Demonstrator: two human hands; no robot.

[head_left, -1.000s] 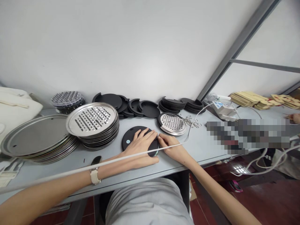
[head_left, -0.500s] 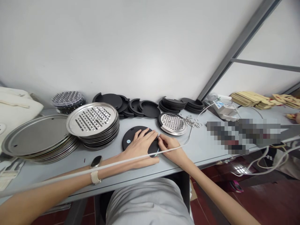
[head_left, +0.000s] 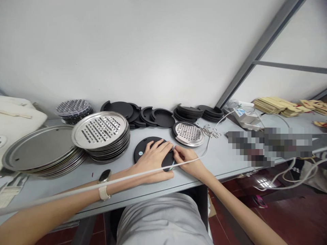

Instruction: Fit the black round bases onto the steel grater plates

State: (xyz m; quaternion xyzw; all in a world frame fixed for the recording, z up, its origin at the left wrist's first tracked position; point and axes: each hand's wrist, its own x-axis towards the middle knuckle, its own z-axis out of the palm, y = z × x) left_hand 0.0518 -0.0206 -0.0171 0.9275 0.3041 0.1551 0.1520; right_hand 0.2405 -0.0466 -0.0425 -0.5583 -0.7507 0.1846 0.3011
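A round black disc [head_left: 140, 148] with a small pale blue sticker lies on the bench before me. My left hand [head_left: 154, 158] rests on it with the fingers spread, covering much of its surface. At the disc's right edge, my right hand [head_left: 187, 160] pinches a small metal clip [head_left: 173, 148] between thumb and forefinger, close against the disc. Most of that clip is hidden by the fingertips. Just behind my right hand sits a black holder with perforated metal grater plates [head_left: 189, 134]. Bent wire clips [head_left: 211, 131] lie loose to its right.
Metal grater discs [head_left: 102, 131] and larger plain plates [head_left: 41, 149] are stacked at left. Black round holders [head_left: 163, 119] line the wall. A white cable [head_left: 138, 174] crosses over my left forearm. Yellowish flat pieces [head_left: 273, 106] lie far right, near a grey device [head_left: 245, 117].
My right fingertips have shifted slightly at the disc's edge, and a little more of the shiny clip shows. The left hand stays nearly still on the disc.
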